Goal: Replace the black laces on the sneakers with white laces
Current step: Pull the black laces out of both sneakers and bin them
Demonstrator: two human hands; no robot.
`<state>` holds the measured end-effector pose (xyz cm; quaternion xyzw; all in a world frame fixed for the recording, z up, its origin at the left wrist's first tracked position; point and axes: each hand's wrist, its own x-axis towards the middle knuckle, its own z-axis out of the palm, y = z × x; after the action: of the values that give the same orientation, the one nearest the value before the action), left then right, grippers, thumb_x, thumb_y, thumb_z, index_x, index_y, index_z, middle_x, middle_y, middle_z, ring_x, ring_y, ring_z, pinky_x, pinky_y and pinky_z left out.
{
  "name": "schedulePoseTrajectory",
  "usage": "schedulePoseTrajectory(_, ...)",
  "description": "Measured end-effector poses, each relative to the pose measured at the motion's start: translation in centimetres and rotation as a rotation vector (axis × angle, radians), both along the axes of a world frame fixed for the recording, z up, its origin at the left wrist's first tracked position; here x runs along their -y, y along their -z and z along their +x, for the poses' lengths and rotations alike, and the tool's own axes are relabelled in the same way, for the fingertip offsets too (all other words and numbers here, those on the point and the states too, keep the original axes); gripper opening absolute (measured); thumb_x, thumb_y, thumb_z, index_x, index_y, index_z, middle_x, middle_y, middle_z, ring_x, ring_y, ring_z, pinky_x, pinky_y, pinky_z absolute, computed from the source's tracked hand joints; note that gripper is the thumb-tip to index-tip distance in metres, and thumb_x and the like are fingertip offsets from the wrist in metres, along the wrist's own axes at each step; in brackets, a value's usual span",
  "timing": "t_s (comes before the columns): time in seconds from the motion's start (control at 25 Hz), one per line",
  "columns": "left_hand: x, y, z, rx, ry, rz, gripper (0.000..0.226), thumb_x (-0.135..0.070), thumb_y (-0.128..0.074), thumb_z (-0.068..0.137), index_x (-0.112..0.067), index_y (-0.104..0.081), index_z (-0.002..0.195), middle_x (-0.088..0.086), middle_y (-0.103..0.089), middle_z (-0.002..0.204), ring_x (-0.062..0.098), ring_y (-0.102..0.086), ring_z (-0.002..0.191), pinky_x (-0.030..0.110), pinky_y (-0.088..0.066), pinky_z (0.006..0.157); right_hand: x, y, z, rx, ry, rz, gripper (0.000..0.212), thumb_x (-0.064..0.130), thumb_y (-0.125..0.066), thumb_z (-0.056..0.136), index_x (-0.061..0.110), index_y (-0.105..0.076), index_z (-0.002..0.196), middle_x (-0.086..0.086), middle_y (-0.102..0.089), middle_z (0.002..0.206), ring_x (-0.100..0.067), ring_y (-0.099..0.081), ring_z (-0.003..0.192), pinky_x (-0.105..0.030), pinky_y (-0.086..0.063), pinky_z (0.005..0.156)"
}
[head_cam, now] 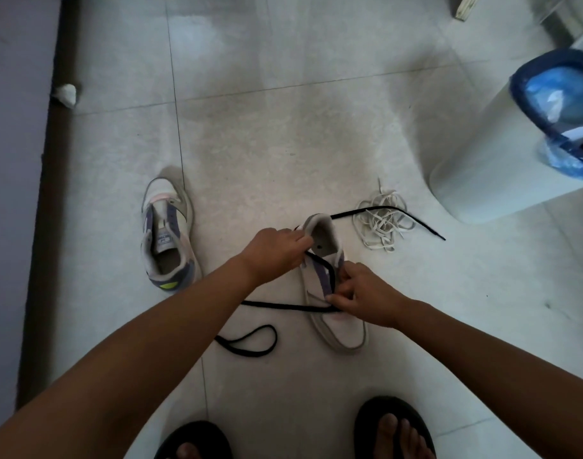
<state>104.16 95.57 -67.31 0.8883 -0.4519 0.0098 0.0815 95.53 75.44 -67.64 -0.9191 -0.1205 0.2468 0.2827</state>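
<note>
Lying at frame centre on glossy pale floor tiles: white suede-look sneaker with purple eyelet strips, toe toward bottom. Left hand gripping its heel collar, fingers clamped. Right hand pinching flat woven black lace at lower eyelets, fingertips together. Second matching sneaker sitting unlaced at centre left. Tangled flat white laces piling right of centre. White cylindrical bin with blue plastic liner holding paper, upper right. Two black sandals along the bottom edge.
</note>
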Motion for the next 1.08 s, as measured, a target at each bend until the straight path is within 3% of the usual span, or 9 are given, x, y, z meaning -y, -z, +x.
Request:
schedulePoseTrajectory(0.12,-0.5,-1.5,-0.3,0.195,-0.120,0.052,0.024,-0.006,-0.080,0.059,-0.006,-0.067,0.080,0.008,-0.058,0.065,0.022,-0.050,0.037,0.021,-0.033,0.031,0.5,-0.2,-0.6,0.085,-0.081,-0.022,0.025,0.027,-0.066,0.086,0.007,-0.074,0.074,-0.001,-0.039,0.087,-0.017,-0.038,0.085,-0.023,-0.028,0.073)
schedulePoseTrajectory(0.2,-0.7,-3.1,1.2,0.210,-0.430,-0.025,0.016,-0.008,-0.072,0.071,-0.006,-0.066,0.085,0.010,-0.059,0.063,0.026,-0.052,0.037,0.025,-0.040,0.033,0.8,-0.2,-1.2,0.102,-0.150,-0.066,0.025,0.027,-0.063,0.087,0.008,-0.073,0.076,-0.002,-0.042,0.091,-0.020,-0.041,0.088,-0.025,-0.031,0.075)
schedulePoseTrajectory(0.28,-0.2,-5.6,4.2,0.015,-0.701,-0.281,0.011,-0.012,-0.055,0.088,-0.004,-0.055,0.095,0.015,-0.059,0.067,0.033,-0.057,0.051,0.036,-0.047,0.046,1.0,-0.2,-1.8,0.090,-0.201,-0.109,0.025,0.028,-0.059,0.089,0.009,-0.073,0.081,-0.006,-0.049,0.099,-0.023,-0.043,0.094,-0.027,-0.035,0.079)
schedulePoseTrajectory(0.36,1.0,-7.1,6.3,-0.428,-0.775,-0.585,0.010,-0.018,-0.046,0.095,-0.010,-0.043,0.094,0.013,-0.058,0.069,0.033,-0.059,0.059,0.037,-0.047,0.052,0.9,-0.5,-2.1,0.094,-0.172,-0.119,0.025,0.029,-0.057,0.091,0.010,-0.073,0.087,-0.007,-0.052,0.104,-0.023,-0.044,0.098,-0.029,-0.037,0.082)
schedulePoseTrajectory(0.4,1.6,-7.4,6.7,-0.618,-0.757,-0.605,0.013,-0.022,-0.048,0.095,-0.011,-0.043,0.092,0.012,-0.059,0.072,0.031,-0.061,0.063,0.035,-0.046,0.053,0.6,-0.6,-2.2,0.094,-0.147,-0.144,0.026,0.031,-0.055,0.091,0.012,-0.073,0.091,-0.007,-0.052,0.105,-0.024,-0.045,0.099,-0.030,-0.037,0.082)
schedulePoseTrajectory(0.48,2.2,-6.6,6.0,-0.734,-0.566,-0.274,0.023,-0.029,-0.052,0.094,-0.006,-0.056,0.092,0.014,-0.063,0.084,0.029,-0.062,0.078,0.035,-0.047,0.065,-0.2,-0.6,-2.3,0.097,-0.108,-0.237,0.029,0.037,-0.053,0.091,0.015,-0.069,0.100,-0.006,-0.051,0.108,-0.025,-0.045,0.102,-0.032,-0.037,0.082)
schedulePoseTrajectory(0.64,1.4,-2.4,-0.7,-0.399,-0.007,0.231,0.034,-0.046,-0.055,0.089,-0.019,-0.066,0.107,0.001,-0.059,0.113,0.021,-0.048,0.112,0.035,-0.039,0.090,-1.1,0.0,-2.3,0.070,-0.088,-0.368,0.032,0.040,-0.054,0.089,0.020,-0.064,0.112,-0.006,-0.048,0.115,-0.026,-0.042,0.107,-0.034,-0.036,0.082)
schedulePoseTrajectory(0.88,2.4,1.1,-3.7,-0.539,-0.138,0.005,0.022,-0.028,-0.055,0.092,-0.015,-0.067,0.106,0.004,-0.061,0.110,0.021,-0.048,0.112,0.033,-0.038,0.088,-1.0,-0.5,-1.4,-0.191,0.098,-0.006,0.016,0.020,-0.063,0.088,0.006,-0.067,0.093,-0.007,-0.042,0.095,-0.023,-0.047,0.094,-0.022,-0.032,0.076)
schedulePoseTrajectory(1.08,-1.0,1.7,0.5,-0.450,-0.358,-0.027,0.023,-0.023,-0.054,0.092,-0.004,-0.065,0.099,0.015,-0.061,0.106,0.029,-0.051,0.107,0.032,-0.036,0.089,-0.1,-3.2,0.9,-0.128,0.397,0.357,0.015,0.015,-0.060,0.090,0.018,-0.061,0.076,0.002,-0.050,0.085,-0.005,-0.050,0.080,-0.004,-0.033,0.073)
